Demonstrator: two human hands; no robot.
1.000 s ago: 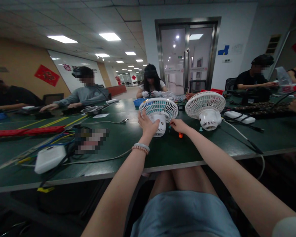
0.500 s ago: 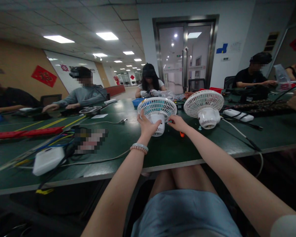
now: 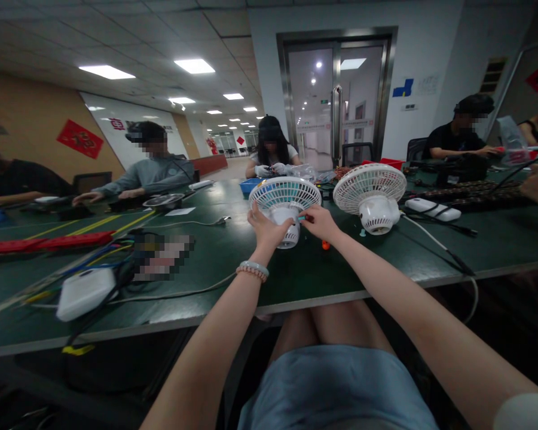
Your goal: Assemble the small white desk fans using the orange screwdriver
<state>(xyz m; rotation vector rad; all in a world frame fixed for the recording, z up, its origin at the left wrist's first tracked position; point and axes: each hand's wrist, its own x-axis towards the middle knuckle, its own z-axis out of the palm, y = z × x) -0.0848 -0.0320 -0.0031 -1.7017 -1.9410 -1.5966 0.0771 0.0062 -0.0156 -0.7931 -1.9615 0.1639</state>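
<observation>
A white fan (image 3: 287,212) with a round grille stands on the green table, grille tilted away from me and motor housing toward me. My left hand (image 3: 265,227) grips its left side, fingers at the grille and thumb on the housing. At the housing's right side, my right hand (image 3: 320,223) pinches a small teal piece (image 3: 302,218), whose kind I cannot make out. An orange piece (image 3: 326,245) shows just below that hand; whether I hold it is unclear. Another white fan (image 3: 379,209) stands to the right, its cord trailing toward the table edge.
A blue tray (image 3: 250,186) lies behind the held fan, near a person with gloved hands. On the left are a white box (image 3: 86,294), cables and a red power strip (image 3: 49,243). A white bar-shaped device (image 3: 433,209) lies right. Other people sit around the table (image 3: 206,263).
My right hand has moved slightly left, bringing the teal piece up to the fan housing. The orange piece has shifted left too. My left hand stays on the fan.
</observation>
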